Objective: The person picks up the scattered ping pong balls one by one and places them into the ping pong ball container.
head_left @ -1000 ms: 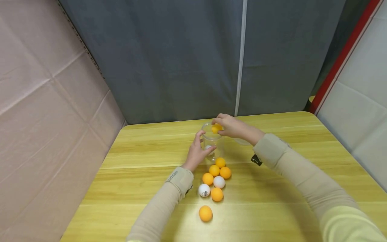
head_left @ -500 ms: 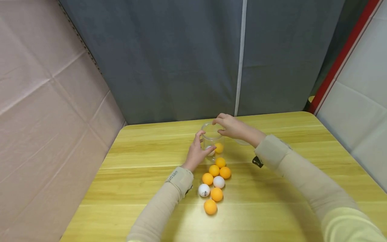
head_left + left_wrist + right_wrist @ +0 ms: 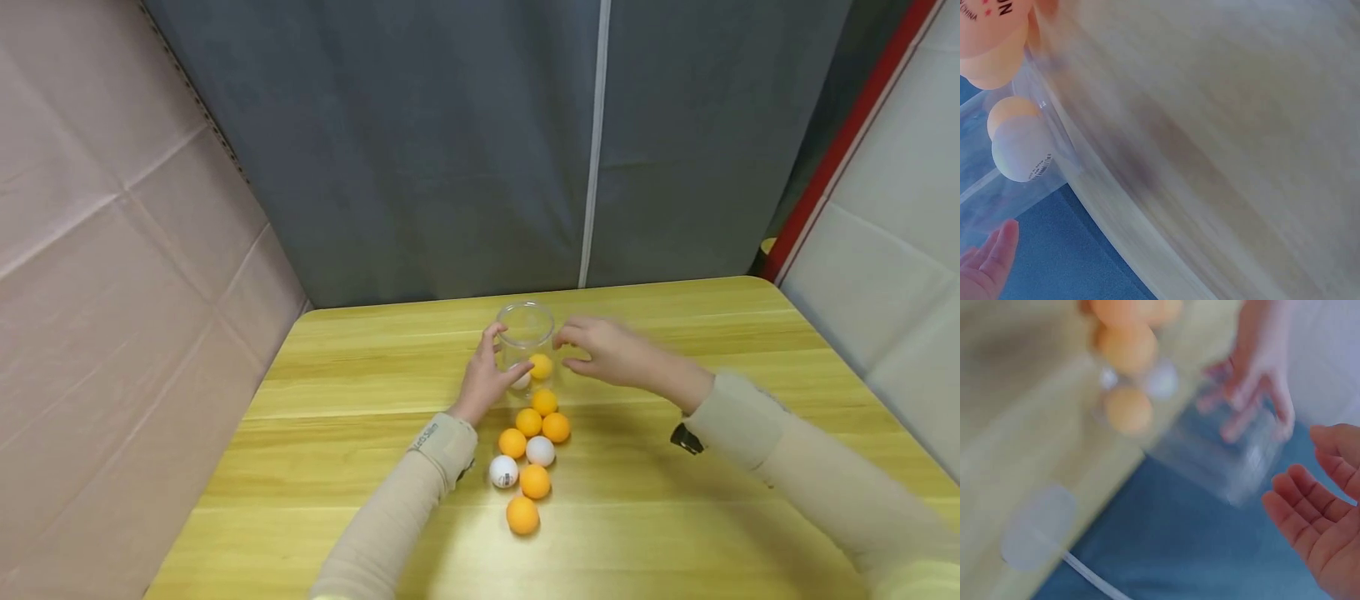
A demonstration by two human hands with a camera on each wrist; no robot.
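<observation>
A clear plastic jar (image 3: 525,329) stands open on the yellow wooden table (image 3: 360,467). An orange ball (image 3: 541,366) and a white ball (image 3: 521,380) lie in its bottom; the left wrist view shows the same white ball (image 3: 1021,147) through the wall. My left hand (image 3: 487,377) grips the jar from the left side. My right hand (image 3: 600,350) hovers just right of the jar, its fingers relaxed and empty; its bare palm (image 3: 1322,512) shows in the right wrist view, beside the jar (image 3: 1229,456).
Several orange balls (image 3: 528,422) and two white balls (image 3: 540,451) lie in a cluster in front of the jar, the nearest orange ball (image 3: 522,515) slightly apart. A translucent lid (image 3: 1041,525) lies on the table. Grey curtains close off the back edge.
My right hand let the orange ball fall into the jar, then drew back to the right and down. The front orange ball rolled closer to the cluster.
</observation>
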